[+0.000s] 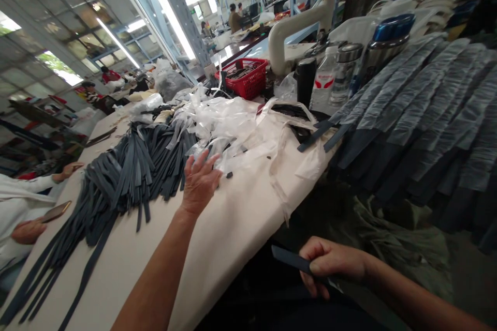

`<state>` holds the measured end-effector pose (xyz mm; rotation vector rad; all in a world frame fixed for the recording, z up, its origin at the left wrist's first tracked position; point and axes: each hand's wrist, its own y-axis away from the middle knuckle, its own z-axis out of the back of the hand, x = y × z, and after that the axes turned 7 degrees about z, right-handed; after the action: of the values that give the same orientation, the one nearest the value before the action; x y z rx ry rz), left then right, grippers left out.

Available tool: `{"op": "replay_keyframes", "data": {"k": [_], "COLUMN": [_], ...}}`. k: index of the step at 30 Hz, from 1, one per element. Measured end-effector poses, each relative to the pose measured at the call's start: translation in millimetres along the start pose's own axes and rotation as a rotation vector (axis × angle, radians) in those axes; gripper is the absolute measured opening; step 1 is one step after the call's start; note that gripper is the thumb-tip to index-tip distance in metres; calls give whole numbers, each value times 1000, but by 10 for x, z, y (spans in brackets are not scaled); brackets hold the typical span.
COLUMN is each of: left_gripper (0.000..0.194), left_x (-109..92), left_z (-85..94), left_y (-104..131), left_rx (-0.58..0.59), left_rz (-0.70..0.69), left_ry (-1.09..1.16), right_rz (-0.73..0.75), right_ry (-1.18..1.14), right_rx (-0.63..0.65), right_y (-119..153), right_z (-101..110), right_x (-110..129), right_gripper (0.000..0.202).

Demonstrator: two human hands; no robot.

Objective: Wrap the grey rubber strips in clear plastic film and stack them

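My left hand (201, 182) reaches over the table with its fingers stretched apart, at the near edge of a heap of clear plastic wrappers (223, 116). Whether its fingertips touch the plastic I cannot tell. Left of it lies a big pile of dark grey strips (128, 165), spread along the table. Off the table's near edge, my right hand (330, 265) pinches a dark grey strip (286, 257) between thumb and fingers. One end of that strip sticks out to the left; the rest is hidden by the hand or lost in shadow.
Plastic-wrapped strips (423, 108) hang in a row at the right. Behind the wrappers stand a red basket (248, 78), a water bottle (325, 80) and a blue-lidded flask (388, 44). Across the pale table (221, 238), a person's hand (29, 231) holds a phone (56, 212).
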<state>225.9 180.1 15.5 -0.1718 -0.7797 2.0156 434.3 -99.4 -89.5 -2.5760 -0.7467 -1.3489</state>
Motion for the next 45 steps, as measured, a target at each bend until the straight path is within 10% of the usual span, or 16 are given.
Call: {"op": "replay_keyframes", "data": {"k": [12, 22, 29, 37, 45], "left_gripper": [4, 7, 15, 22, 19], "left_x": [1223, 957, 723, 1306, 1976], "left_z": [1120, 2066, 2403, 2583, 1965], "left_y": [1366, 1406, 1282, 1389, 1727], "left_rx": [-129, -201, -377, -335, -100], "left_rz": [284, 462, 456, 743, 943], "left_ry": [-319, -333, -305, -353, -271], "right_rz": [142, 366, 393, 169, 47], "right_ry": [140, 655, 554, 354, 251], "right_rx": [-1, 296, 812, 1072, 901], "right_y": [-184, -1455, -2582, -2534, -2507], "right_z": [-107, -731, -1476, -1742, -1671], "right_x": [355, 1282, 1096, 746, 640], "right_gripper": [38, 27, 37, 42, 31]}}
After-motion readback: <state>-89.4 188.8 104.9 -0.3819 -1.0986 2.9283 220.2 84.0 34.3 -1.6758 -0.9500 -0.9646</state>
